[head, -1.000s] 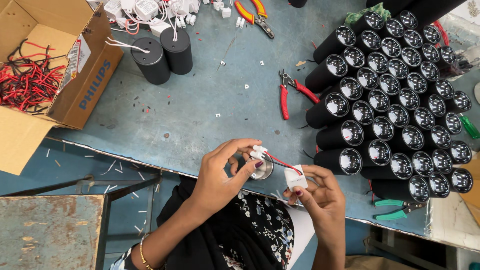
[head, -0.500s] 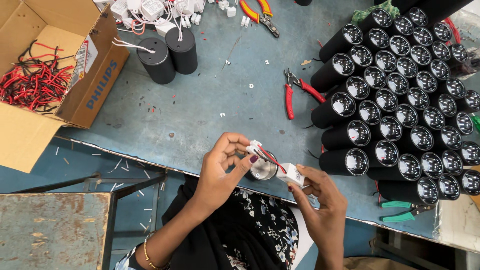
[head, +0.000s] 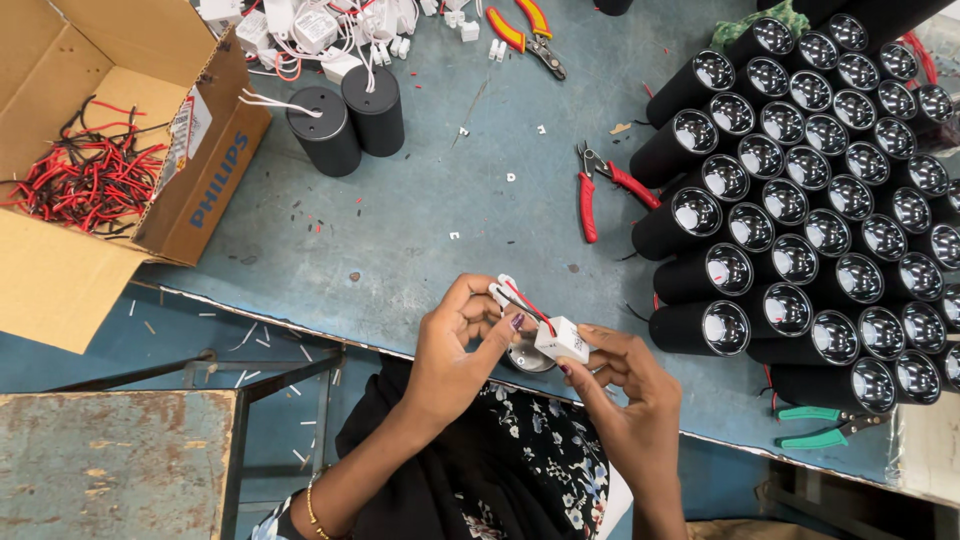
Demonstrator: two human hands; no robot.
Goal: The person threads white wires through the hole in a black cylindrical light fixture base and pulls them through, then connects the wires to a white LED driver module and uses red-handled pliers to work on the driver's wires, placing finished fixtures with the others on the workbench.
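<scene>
My left hand (head: 460, 335) pinches a small white connector (head: 503, 291) with red and black wires (head: 527, 305) at the front edge of the blue worktable (head: 420, 215). My right hand (head: 620, 375) holds a small white driver box (head: 562, 340) that those wires run into. A black cylindrical lamp (head: 527, 357) with a shiny lens sits just under both hands, mostly hidden. Both hands are close together, above my dark flowered clothing.
Several black cylinder lamps (head: 800, 200) lie stacked at right. Red pliers (head: 600, 185), yellow-red pliers (head: 525, 30), green pliers (head: 820, 425). Two upright black cylinders (head: 345, 120), white driver boxes (head: 310, 25) at the back. A cardboard box (head: 60, 270) of red-black wires at left. A rusty metal surface (head: 110, 460).
My two hands stay together at the table edge; the white driver box has turned slightly in my right hand. The view has shifted a little.
</scene>
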